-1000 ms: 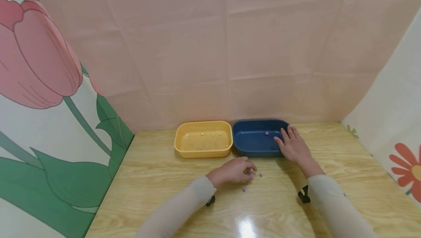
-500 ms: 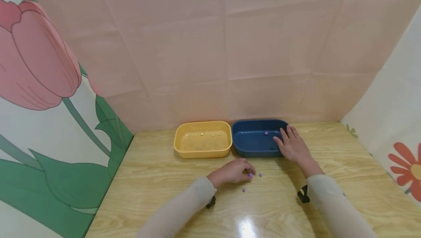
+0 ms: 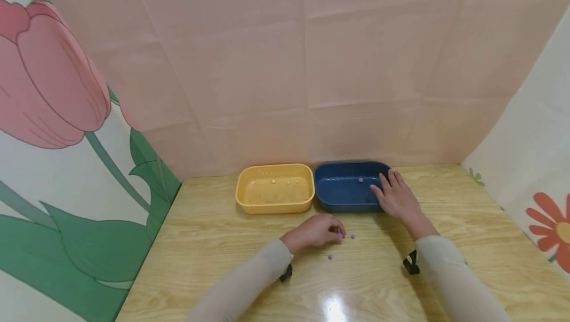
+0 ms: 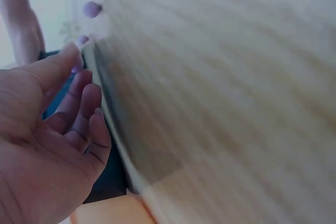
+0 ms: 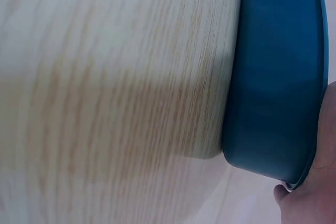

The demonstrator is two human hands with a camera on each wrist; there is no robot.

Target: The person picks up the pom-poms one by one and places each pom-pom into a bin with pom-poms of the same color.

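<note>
My left hand is low over the wooden table, thumb and forefinger pinching a small purple bead. In the left wrist view the fingertips partly cover this bead. Just right of the pinch lies a second purple bead, and a third bead lies nearer the front. My right hand rests on the right end of the blue basin, fingers extended over its rim. One more purple bead sits inside that basin. The right wrist view has the hand at the basin's rim, mostly cut off.
A yellow basin stands against the blue one's left side and holds several tiny pale yellow beads. Behind both hangs a pink cloth. Flower-printed panels border the table on either side.
The left thumb and forefinger have closed around the purple bead, which showed more openly between them half a second ago. The right hand and both basins stay in place.
</note>
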